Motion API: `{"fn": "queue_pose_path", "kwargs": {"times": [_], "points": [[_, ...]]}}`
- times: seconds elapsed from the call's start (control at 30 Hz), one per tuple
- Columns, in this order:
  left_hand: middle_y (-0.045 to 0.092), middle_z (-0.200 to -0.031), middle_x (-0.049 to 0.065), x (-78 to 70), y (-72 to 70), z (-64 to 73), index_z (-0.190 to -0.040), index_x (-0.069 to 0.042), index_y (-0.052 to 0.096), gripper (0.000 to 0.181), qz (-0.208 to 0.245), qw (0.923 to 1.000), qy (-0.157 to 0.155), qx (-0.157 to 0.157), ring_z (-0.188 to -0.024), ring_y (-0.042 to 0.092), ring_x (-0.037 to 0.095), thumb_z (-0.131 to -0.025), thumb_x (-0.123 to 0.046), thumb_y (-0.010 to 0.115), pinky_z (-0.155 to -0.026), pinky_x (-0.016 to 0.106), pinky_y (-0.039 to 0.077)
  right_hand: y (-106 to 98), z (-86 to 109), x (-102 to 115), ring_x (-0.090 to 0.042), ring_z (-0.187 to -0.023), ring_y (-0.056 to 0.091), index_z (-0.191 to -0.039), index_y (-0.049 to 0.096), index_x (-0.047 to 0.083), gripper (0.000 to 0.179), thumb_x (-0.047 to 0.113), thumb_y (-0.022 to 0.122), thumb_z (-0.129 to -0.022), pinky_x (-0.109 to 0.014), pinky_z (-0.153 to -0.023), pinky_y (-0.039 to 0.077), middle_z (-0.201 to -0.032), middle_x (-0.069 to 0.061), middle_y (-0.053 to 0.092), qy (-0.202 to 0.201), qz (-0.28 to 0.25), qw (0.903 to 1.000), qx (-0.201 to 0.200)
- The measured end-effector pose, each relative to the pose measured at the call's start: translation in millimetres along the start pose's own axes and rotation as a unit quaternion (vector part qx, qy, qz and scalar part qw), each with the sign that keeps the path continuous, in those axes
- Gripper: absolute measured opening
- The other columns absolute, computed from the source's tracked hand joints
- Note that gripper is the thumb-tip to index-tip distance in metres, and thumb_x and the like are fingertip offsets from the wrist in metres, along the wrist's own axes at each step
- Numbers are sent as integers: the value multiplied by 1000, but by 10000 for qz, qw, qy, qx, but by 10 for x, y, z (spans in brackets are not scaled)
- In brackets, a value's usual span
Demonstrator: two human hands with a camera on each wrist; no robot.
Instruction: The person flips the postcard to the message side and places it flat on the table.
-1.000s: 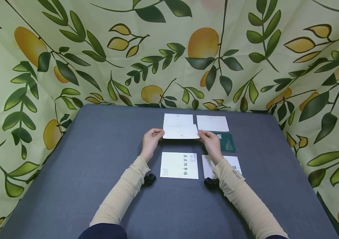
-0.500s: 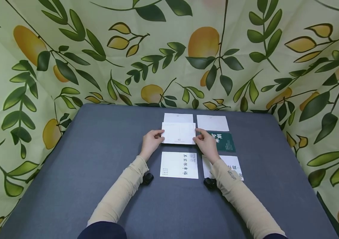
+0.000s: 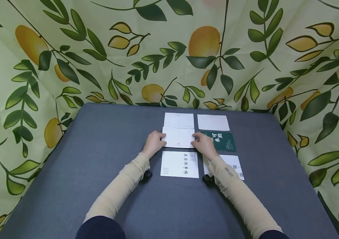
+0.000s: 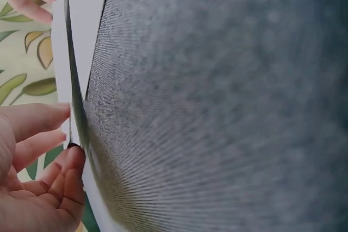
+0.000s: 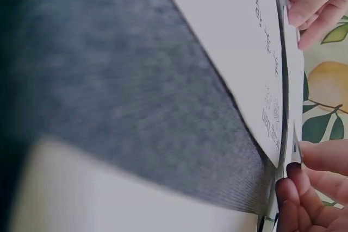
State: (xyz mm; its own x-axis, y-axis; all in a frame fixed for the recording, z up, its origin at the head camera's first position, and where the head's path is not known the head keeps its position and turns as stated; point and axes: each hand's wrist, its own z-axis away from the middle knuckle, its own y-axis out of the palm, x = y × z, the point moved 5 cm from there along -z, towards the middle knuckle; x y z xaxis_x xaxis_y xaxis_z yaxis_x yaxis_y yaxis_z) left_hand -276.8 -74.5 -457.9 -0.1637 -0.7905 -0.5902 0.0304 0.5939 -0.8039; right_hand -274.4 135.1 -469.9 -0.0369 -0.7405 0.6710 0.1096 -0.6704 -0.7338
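Both hands hold a white postcard (image 3: 178, 138) by its short sides, low over the table. My left hand (image 3: 154, 143) pinches the left edge, and my right hand (image 3: 204, 145) pinches the right edge. Seen from the left wrist, the thumb and fingers of the left hand (image 4: 41, 180) meet at the card's edge. The right wrist view has the right hand (image 5: 312, 196) gripping the opposite edge. Just behind the held card lies another white card (image 3: 179, 119). In front is a white card with handwritten-style characters (image 3: 175, 165).
On the right lie a blank white card (image 3: 213, 122), a dark green card with white lettering (image 3: 226, 142) and a lettered white card (image 3: 232, 163), partly covered by the right forearm. Grey cloth covers the table (image 3: 97, 159); a leaf-patterned curtain (image 3: 163, 63) hangs behind.
The held card has come toward me and down, off the back-left card, into the space between it and the front lettered card. Both hands have moved along with it.
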Motion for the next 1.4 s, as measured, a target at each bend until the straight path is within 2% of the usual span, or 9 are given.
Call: {"fn": "queue_pose_path", "kwargs": {"times": [0.17,0.47,0.67,0.87,1.03,1.17,1.3,1.4], "points": [[66,-102,18,-14,13,-12,-109,0,68,29,-219,9993,-95,276,-94,59,27,-80,-4,67,-84,37,50,27,-45,6,-13,-58,47,-124,55,1,39,13,60,-87,-23,-51,36,-73,-7,58,212,190,9994,208],[66,-105,18,-20,43,-68,-111,3,66,33,-414,9984,-60,376,-98,60,28,-79,-5,69,-87,37,48,42,-111,1,-15,-64,53,-122,56,0,39,12,61,-86,-22,-53,41,-83,-11,64,255,362,9981,431],[66,-102,18,-26,59,-86,-108,3,68,31,-562,9976,-28,410,-96,61,29,-77,-5,70,-86,37,49,46,-142,3,-20,-77,58,-121,56,0,39,12,63,-85,-27,-64,46,-99,-17,65,367,586,9957,620],[68,-98,17,-60,31,-92,-101,3,70,26,-895,9952,112,374,-95,63,29,-77,-6,72,-86,38,50,59,-169,7,-23,-86,59,-121,57,2,38,13,64,-85,-34,-76,50,-112,-19,64,358,818,9939,641],[67,-99,16,-90,34,-100,-102,3,69,26,-1140,9916,146,588,-93,63,29,-78,-8,70,-84,38,50,87,-166,-4,-23,-86,59,-122,56,1,39,13,60,-86,-36,-79,50,-112,-19,64,342,933,9927,681],[68,-103,15,-90,27,-129,-105,1,68,29,-1279,9889,45,749,-96,63,28,-80,-16,69,-86,39,50,73,-142,16,-25,-87,59,-124,55,1,40,13,59,-85,-38,-82,49,-113,-19,64,317,896,9933,658],[68,-105,14,-95,-3,-143,-107,-2,68,31,-1457,9865,-10,746,-96,64,28,-81,-20,68,-84,40,51,26,-84,46,-24,-83,58,-126,53,0,42,14,56,-87,-36,-75,48,-107,-19,65,177,642,9959,617],[68,-104,14,-151,-28,-139,-109,-2,67,32,-1509,9864,31,652,-95,64,29,-83,-22,66,-82,41,51,-47,-14,46,-23,-78,57,-128,52,1,42,17,54,-89,-33,-67,46,-100,-18,65,90,408,9979,493]]}}
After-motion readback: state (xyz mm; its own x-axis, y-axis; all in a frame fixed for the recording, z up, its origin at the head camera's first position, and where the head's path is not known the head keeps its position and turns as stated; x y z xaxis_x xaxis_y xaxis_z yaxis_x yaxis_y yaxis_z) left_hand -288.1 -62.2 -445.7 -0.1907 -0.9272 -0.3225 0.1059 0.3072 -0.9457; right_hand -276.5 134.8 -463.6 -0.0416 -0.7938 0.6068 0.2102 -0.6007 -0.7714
